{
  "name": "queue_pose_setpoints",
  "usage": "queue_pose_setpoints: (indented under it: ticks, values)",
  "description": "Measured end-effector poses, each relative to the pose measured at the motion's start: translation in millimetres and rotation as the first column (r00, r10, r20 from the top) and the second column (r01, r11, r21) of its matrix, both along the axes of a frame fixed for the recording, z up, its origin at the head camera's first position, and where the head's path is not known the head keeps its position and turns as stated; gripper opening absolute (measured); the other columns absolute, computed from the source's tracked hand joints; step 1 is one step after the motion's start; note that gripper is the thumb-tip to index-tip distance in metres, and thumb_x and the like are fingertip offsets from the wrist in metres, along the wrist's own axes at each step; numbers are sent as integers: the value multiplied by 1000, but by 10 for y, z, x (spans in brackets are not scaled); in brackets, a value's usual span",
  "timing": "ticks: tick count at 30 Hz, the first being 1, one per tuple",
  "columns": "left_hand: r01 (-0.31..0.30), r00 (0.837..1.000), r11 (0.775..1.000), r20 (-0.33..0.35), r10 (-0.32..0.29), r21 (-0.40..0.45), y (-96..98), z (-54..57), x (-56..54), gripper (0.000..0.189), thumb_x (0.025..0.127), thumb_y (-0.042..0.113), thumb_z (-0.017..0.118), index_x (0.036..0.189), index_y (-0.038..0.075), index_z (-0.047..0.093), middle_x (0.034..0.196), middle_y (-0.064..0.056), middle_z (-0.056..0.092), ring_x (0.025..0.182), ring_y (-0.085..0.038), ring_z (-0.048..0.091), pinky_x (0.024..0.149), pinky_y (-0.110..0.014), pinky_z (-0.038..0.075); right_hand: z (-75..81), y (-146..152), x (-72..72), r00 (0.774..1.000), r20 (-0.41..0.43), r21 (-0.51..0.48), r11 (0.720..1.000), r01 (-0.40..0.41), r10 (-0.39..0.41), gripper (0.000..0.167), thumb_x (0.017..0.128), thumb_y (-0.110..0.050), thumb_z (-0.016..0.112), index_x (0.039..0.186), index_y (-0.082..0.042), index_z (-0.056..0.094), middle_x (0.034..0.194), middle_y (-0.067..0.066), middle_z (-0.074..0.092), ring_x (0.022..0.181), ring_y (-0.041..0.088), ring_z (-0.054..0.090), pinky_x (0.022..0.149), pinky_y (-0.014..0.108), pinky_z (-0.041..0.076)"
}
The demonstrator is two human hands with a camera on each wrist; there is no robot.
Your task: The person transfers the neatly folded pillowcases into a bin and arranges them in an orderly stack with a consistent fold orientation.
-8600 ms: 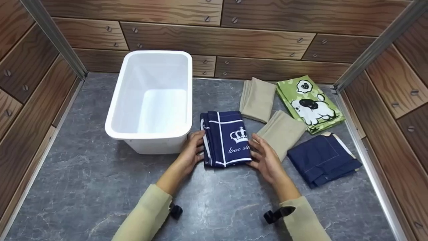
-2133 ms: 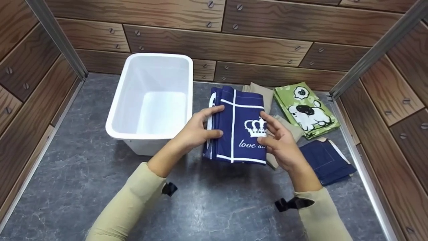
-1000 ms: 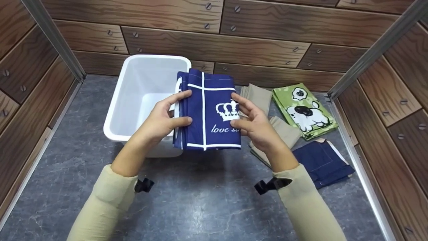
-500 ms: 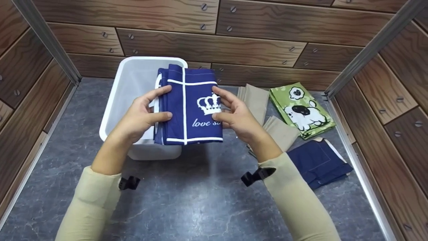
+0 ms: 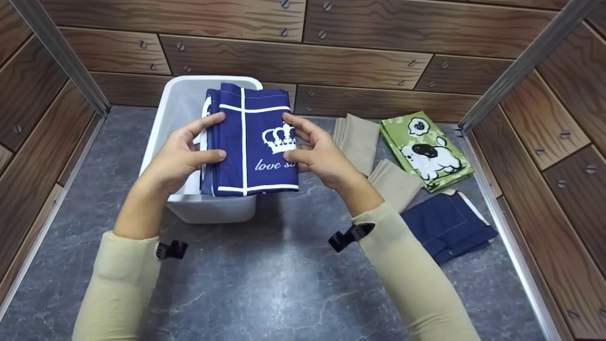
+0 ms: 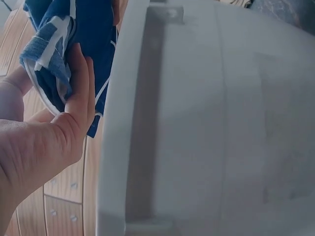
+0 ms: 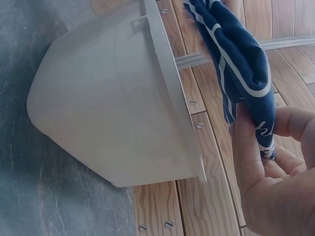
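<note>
A folded navy cloth with white lines, a white crown and lettering is held up between both hands. My left hand pinches its left folded edge, thumb on the front and the other fingers partly behind. At the opposite edge, my right hand grips it the same way. In the head view the cloth overlaps the right part of the white plastic bin. The right wrist view shows the cloth above the level of the bin's rim. Much of the bin's inside is hidden behind the cloth and left hand.
To the right lie two folded beige cloths, a green cloth with a cartoon dog, and a dark navy folded cloth. Wood-patterned walls enclose the grey marbled surface at the back and sides.
The navy crown cloth has been lifted off the surface, where it lay beside the bin, and carried left until it overlaps the bin. Both hands moved with it; the other cloths stayed put.
</note>
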State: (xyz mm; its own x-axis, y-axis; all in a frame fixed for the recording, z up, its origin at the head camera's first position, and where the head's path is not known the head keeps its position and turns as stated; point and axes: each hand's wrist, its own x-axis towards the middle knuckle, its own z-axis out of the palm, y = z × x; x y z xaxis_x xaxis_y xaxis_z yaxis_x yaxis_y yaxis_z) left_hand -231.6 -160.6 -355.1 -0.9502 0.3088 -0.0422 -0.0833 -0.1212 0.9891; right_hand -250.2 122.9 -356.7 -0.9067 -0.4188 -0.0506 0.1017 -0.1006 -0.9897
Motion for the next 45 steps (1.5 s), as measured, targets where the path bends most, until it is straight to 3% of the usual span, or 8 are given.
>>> queue_pose_setpoints:
  ticks: [15,28,45]
  values:
    - [-14,999,999,-41,16,42,-231,55,-44,75,84,-21,60,151,5,39,139,-16,43,102,-20,68,79,-35,61,89,-223,-74,1000,12,-6,1000,-23,23,79,83,17,60,151,-18,42,141,13,52,107,35,67,77,50,61]
    - [-12,1000,1000,-14,13,23,-399,99,-90,74,85,-18,63,151,6,40,132,-17,48,102,-21,68,78,-37,61,59,-377,-151,999,40,-4,1000,-16,16,81,81,17,63,151,-17,43,145,11,49,104,35,68,77,50,61]
    - [-55,998,984,-4,55,-167,-487,103,-170,73,85,-17,62,151,7,41,135,-24,45,103,-18,65,80,-34,61,102,-604,-267,1000,11,128,991,-28,27,84,80,21,61,153,-16,40,149,8,46,105,34,66,73,46,62]
